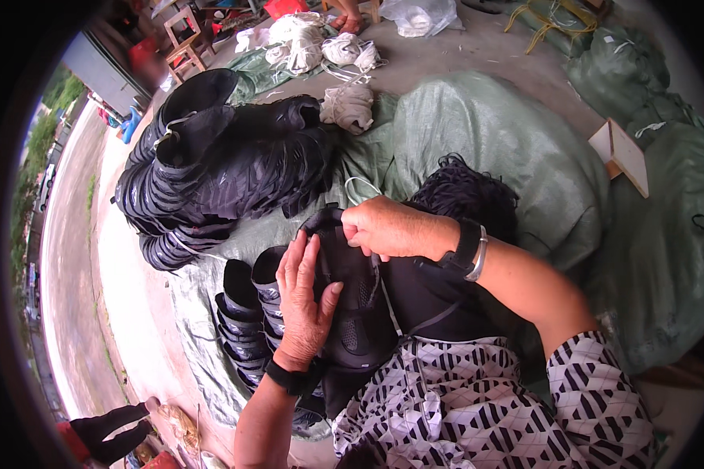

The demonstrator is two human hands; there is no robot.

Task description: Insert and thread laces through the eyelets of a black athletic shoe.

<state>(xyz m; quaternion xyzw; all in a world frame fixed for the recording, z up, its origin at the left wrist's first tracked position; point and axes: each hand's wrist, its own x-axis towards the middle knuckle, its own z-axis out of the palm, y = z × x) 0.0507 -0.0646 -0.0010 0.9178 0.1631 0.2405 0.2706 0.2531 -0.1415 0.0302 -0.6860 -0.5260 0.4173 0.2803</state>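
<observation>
A black shoe-upper piece [358,309] lies on my lap, above the black-and-white patterned cloth [454,406]. My left hand [303,301] presses flat on its left side, fingers together. My right hand [385,228] grips its top edge, where a thin white string [361,186] loops out. Two rows of stacked black pieces [246,324] stand just left of my left hand. A tangle of black cords [465,191] lies behind my right wrist.
A big heap of bundled black pieces [211,168] sits on a green tarp [493,133] ahead. Balls of white string [321,51] lie further back. Green sacks [665,227] fill the right. A small wooden stool [184,43] stands far left; someone's legs [105,434] show bottom left.
</observation>
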